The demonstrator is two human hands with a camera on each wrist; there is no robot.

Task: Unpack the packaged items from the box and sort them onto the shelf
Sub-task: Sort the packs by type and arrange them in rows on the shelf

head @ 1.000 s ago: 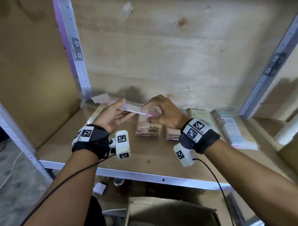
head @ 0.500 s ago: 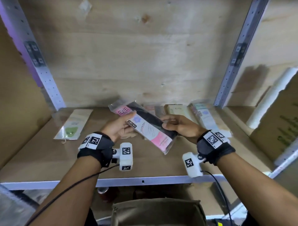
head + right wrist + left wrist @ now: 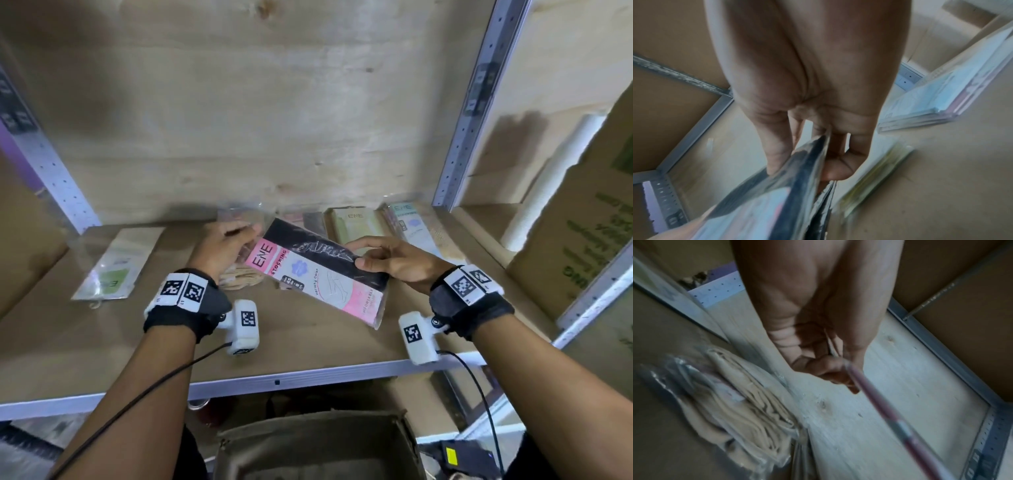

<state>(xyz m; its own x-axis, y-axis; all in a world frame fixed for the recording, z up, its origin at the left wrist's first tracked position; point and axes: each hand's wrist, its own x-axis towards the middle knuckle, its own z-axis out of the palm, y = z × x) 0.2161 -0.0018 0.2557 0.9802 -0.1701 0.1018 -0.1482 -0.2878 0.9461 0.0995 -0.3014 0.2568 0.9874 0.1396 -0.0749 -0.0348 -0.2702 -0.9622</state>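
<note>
A flat pink, white and black stocking packet hangs slanted above the wooden shelf, held at both ends. My left hand pinches its upper left corner, and my right hand pinches the black edge between thumb and fingers. The left wrist view shows my left hand holding the packet's pink edge. The right wrist view shows my right hand clamped on the glossy black packet. An open cardboard box sits below the shelf, its contents hidden.
A stack of beige stocking packets lies under my left hand. A green packet lies far left. Yellow packets and light blue packets line the back right. A metal upright and a cardboard box stand at right.
The packet, seen edge-on over the beige stacks a second ago, is turned face up and sits a little further right. Both hands have kept hold of it.
</note>
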